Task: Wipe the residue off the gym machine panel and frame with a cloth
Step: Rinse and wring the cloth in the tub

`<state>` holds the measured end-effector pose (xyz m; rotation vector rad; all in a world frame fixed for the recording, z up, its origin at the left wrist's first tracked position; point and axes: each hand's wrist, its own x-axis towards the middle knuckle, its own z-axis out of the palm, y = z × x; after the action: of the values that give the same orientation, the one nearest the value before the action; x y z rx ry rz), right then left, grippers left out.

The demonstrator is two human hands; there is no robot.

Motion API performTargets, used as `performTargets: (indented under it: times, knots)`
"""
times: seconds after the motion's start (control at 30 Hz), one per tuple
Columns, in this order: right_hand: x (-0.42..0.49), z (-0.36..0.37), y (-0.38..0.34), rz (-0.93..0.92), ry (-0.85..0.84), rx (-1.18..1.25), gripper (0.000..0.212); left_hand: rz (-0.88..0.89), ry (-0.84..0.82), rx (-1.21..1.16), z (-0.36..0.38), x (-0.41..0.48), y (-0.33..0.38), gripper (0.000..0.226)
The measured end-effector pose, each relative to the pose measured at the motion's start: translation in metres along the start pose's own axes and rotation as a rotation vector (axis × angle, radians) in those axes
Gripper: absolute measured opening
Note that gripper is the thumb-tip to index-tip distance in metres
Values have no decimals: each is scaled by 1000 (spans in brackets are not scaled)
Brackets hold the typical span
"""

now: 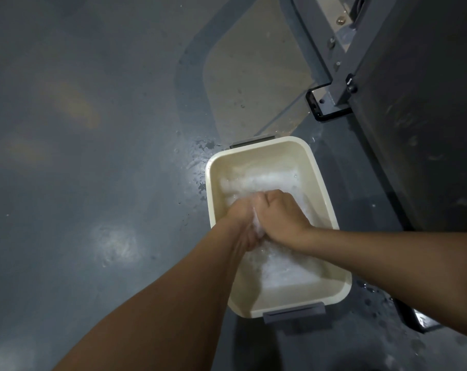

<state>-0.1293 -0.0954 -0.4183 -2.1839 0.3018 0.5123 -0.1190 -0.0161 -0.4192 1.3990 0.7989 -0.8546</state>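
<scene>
On the far left lies the grey floor [80, 156], glossy, with pale patches of reflected light. Water drops [200, 148] speckle it just beside the upper left corner of a cream tub [253, 159].

The left hand [240, 220] reaches into the tub from the lower left. It is somewhat blurred, but its fingers look curled round a white cloth [257, 226]. The cloth is wet and shows only as a small bunched strip squeezed between the two hands, above the soapy water [288, 271] that fills the tub's bottom. The right hand [280, 212] comes in from the right, its fist clenched on the same cloth, knuckles up, pressed against the left hand.

The tub stands on the floor and has a grey handle at its near end [294, 313] and another at its far end [252, 140].

Further right, the gym machine's grey frame [331, 62] stands on the floor beyond the tub, with bolts showing along it. At the far right edge rises the machine's dark panel [419, 116], marked with faint smears, near the tub but not touching it.
</scene>
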Motion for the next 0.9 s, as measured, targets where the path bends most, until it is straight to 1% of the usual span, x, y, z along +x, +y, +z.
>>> performTargets:
  times: [0.03,0.07,0.1,0.13,0.17,0.2,0.23,0.27,0.3,0.37,0.4,0.43,0.5,0.53,0.57,0.6,0.63,0.67,0.73,0.8,0.83,0.9]
  knots:
    - [3,1,2,6,-2,-6,53,32,18,-37,-2,5,-4,47]
    - [6,2,3,33,-6,-10,54,66,59,5,-1,2,-3,48]
    - [11,4,4,65,5,-16,54,43,48,-31,1,0,-2,51]
    - [17,6,4,126,43,6,49,30,68,-48,-1,-4,4,52]
    - [24,8,6,182,101,41,39,-43,67,-102,-3,0,9,50]
    - [28,8,5,237,151,82,32,-62,45,-117,-4,-1,13,44]
    - [30,7,4,267,179,122,36,-42,71,-99,-4,-1,14,34]
    - [30,6,4,296,161,157,44,-7,91,-60,-4,0,14,21]
    - [30,6,5,303,141,198,46,25,143,-31,-4,1,13,12]
    - [22,5,5,285,102,238,32,56,195,4,-7,8,6,19]
    - [17,5,7,264,76,216,28,67,197,1,-8,9,5,21]
    - [15,5,10,235,49,184,31,89,211,37,-8,13,2,21]
    - [17,2,13,241,4,89,41,115,218,124,-8,15,2,28]
    - [18,0,12,277,-17,26,42,116,210,158,-10,16,2,26]
    - [20,-2,12,307,-46,-46,36,106,207,165,-10,18,2,20]
    - [24,-2,13,324,-84,-85,25,83,200,163,-10,16,2,15]
    - [23,-1,12,317,-106,-80,19,65,195,141,-10,15,3,15]
    - [22,1,11,297,-116,-26,26,43,186,115,-10,14,3,18]
    - [14,4,8,252,-116,165,42,-10,175,50,-10,13,4,26]
    - [3,2,3,203,-70,274,45,-66,169,-8,-11,7,6,34]
    - [-1,1,0,168,-43,296,45,-65,157,5,-11,5,6,34]
    - [-5,0,-3,95,-6,241,45,-18,124,84,-11,6,8,29]
